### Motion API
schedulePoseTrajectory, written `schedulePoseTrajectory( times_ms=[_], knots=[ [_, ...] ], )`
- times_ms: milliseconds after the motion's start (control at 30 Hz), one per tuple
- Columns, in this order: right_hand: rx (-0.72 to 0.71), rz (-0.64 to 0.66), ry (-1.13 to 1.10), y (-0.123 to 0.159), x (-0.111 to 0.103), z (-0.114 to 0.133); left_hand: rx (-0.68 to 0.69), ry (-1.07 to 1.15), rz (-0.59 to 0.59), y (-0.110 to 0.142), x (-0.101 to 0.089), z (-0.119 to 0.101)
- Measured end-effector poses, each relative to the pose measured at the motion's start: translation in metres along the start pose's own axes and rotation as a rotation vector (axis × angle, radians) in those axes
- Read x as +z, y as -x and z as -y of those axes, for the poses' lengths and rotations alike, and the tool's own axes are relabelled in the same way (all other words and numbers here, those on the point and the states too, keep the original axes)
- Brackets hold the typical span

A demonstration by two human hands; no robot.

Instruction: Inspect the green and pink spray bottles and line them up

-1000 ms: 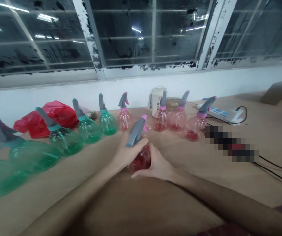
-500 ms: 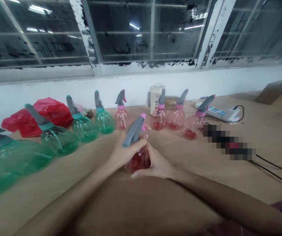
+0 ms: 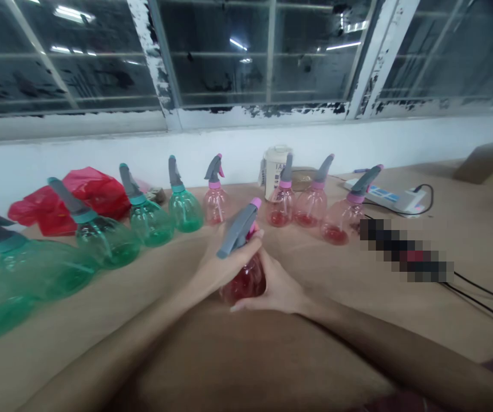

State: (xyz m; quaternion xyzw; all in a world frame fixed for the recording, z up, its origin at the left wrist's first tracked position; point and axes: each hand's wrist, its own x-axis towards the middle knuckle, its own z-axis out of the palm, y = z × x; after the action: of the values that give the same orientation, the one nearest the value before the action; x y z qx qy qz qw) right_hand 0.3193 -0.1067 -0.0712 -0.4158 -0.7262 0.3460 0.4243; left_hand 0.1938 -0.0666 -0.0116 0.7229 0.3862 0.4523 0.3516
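A pink, see-through spray bottle (image 3: 246, 281) with a grey and pink trigger head is between my two hands, close in front of me. My left hand (image 3: 224, 254) wraps round its neck and collar, just under the grey head. Lower down, my right hand (image 3: 278, 286) grips the round body, its thumb across the near side. The trigger and the far side of the bottle are partly hidden by my fingers. Beyond my hands stands another pink spray bottle (image 3: 215, 205).
Several green spray bottles (image 3: 149, 223) curve along the left. Three more pink spray bottles (image 3: 336, 224) stand to the right. Behind are a red plastic bag (image 3: 95, 197) and a pale canister (image 3: 272, 177). A power strip (image 3: 392, 197), cables and a cardboard piece (image 3: 484, 163) lie at right.
The view has shifted slightly. The left hand's fingers have closed in more at the trigger side, and the spray head leans a little further right. Both hands still hold the bottle.
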Motion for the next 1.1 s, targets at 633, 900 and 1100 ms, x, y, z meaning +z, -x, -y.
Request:
schedulePoseTrajectory(
  times_ms=[633,900,1100],
  knots=[
    [0.018,-0.015,0.104,0.000,0.001,-0.024,0.082,0.016,0.142,-0.003,-0.003,0.005],
    [-0.033,-0.028,0.147,0.002,0.000,-0.023,0.134,-0.027,0.152,-0.004,-0.004,0.008],
    [-0.098,-0.045,0.138,0.003,0.004,-0.020,0.135,-0.054,0.156,-0.003,-0.003,0.009]
  ],
)
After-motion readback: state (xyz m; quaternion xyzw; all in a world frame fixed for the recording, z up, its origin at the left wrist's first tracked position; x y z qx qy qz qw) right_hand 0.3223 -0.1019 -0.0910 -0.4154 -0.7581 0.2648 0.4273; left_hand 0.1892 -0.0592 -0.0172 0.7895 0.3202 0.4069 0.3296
